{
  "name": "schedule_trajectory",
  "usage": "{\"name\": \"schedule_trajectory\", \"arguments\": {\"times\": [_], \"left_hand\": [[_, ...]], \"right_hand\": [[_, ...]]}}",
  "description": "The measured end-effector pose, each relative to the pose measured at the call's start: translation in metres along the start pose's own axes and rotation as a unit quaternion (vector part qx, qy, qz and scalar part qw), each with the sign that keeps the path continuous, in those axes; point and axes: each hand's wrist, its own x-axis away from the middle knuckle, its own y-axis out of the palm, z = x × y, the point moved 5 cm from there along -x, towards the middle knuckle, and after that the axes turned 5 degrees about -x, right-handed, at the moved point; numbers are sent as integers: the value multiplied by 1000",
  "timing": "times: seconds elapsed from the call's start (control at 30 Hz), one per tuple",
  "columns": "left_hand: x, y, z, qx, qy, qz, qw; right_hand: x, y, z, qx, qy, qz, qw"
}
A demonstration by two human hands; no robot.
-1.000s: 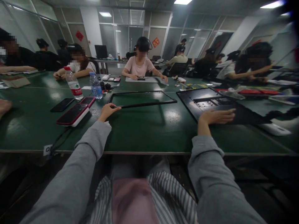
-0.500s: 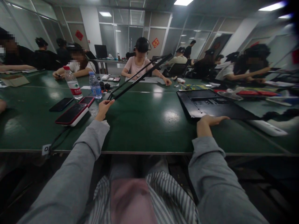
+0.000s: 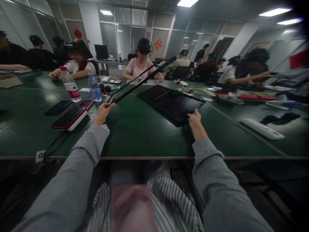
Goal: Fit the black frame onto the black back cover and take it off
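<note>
My left hand (image 3: 103,111) pinches the near corner of a thin black rectangular frame (image 3: 145,78). The frame is tilted up on edge, its far side raised toward the person opposite. My right hand (image 3: 195,120) grips the near corner of a flat black panel (image 3: 170,101). That panel lies on the green table (image 3: 145,132), in the middle just right of the raised frame. Both arms wear grey sleeves.
Two phones (image 3: 69,117) and a dark handset (image 3: 57,107) lie at the left, behind them two water bottles (image 3: 69,84). A white bar (image 3: 262,128) rests at the right. Several people sit around the table, one directly opposite (image 3: 143,64). Small parts clutter the far right.
The frame went from lying flat to tilted up on edge in my left hand. My right hand dragged the black panel leftward from the right side to the table's middle.
</note>
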Motion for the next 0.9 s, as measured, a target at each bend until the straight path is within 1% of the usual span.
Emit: {"name": "schedule_trajectory", "arguments": {"times": [0.1,0.17,0.27,0.37,0.43,0.53,0.6,0.63,0.7,0.77,0.83,0.9], "left_hand": [[-1,1,2,5,7,-2,1000],[-3,0,4,1,13,4,1000],[-4,-3,6,-22,34,23,999],[-5,-4,5,-48,53,27,997],[-6,-5,4,-68,65,21,995],[-7,-6,6,-126,85,14,988],[-5,-5,10,-177,108,15,978],[-3,-5,14,-201,122,17,972],[3,-2,22,-244,150,14,958],[10,1,31,-278,173,4,945],[17,4,38,-305,188,-6,934],[25,5,45,-327,198,-17,924]], "right_hand": [[0,18,8,-14,72,-70,995],[3,28,13,-2,98,-115,989],[4,38,19,37,101,-137,985],[3,48,23,61,66,-160,983],[1,51,23,78,34,-153,985],[-2,46,14,97,-8,-76,992],[-3,38,3,42,-10,-32,999],[-2,34,-3,-8,1,-26,1000],[0,27,-18,-118,33,-53,991],[4,22,-33,-197,52,-101,974],[6,21,-40,-226,58,-122,965],[7,24,-38,-205,56,-120,970]]}}
